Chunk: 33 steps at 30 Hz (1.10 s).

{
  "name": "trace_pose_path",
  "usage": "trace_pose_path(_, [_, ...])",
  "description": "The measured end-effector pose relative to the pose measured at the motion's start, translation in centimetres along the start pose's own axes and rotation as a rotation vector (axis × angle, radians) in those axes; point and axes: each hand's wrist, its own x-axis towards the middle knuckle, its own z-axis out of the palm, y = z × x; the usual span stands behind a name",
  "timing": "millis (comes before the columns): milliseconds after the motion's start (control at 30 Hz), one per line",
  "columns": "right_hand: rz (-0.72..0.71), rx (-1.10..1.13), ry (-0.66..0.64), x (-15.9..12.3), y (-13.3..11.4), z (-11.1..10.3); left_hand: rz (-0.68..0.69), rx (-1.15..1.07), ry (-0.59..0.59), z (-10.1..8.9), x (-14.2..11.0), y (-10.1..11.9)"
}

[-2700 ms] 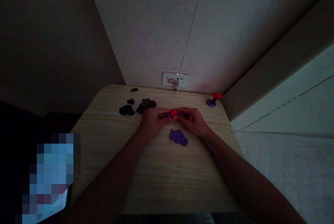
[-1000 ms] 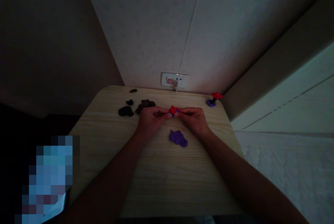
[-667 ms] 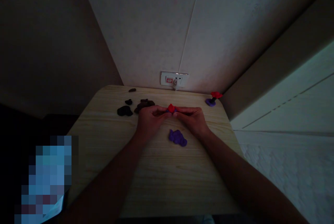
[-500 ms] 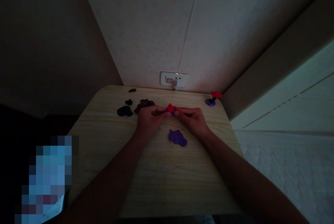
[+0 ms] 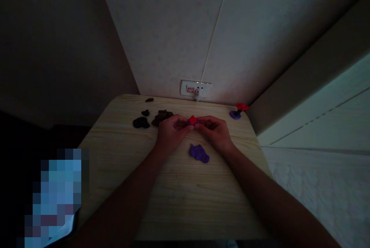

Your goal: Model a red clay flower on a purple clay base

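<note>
Between my two hands is a small modelling clay figure [image 5: 193,119] with a red top and a purple lower part. My left hand [image 5: 171,130] pinches its left side with thumb and fingers. From the right, my right hand [image 5: 214,130] pinches it in the same way; the fingertips hide much of the purple part. A flattened lump of purple clay [image 5: 199,153] lies on the wooden table [image 5: 173,201] just nearer to me than the hands. Brown clay [image 5: 162,117] sits behind my left hand, partly covered by it.
Black clay [image 5: 141,122], a smaller black bit [image 5: 145,113] and a brown bit [image 5: 149,100] lie at the left. At the far right corner stands a clay piece [image 5: 238,111] with red top, black stem and purple base. A wall socket [image 5: 195,88] holds a plug.
The whole view has shifted slightly, so things appear a little further right. Both hands keep their pinch on the red and purple clay figure, with hardly any movement of the fingers.
</note>
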Motion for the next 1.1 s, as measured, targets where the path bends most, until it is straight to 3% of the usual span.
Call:
trace_pose_path(200, [0.013, 0.008, -0.137, 0.29, 0.15, -0.67, -0.017, -0.021, -0.056, -0.14, 0.06, -0.21])
trace_pose_path(433, [-0.028, 0.021, -0.257, 0.27, 0.15, -1.01, 0.069, 0.028, -0.118, -0.55, 0.11, -0.79])
trace_pose_path(1100, [0.025, -0.057, -0.142, 0.16, -0.01, -0.32, 0.104, 0.154, -0.130, -0.58, 0.12, -0.71])
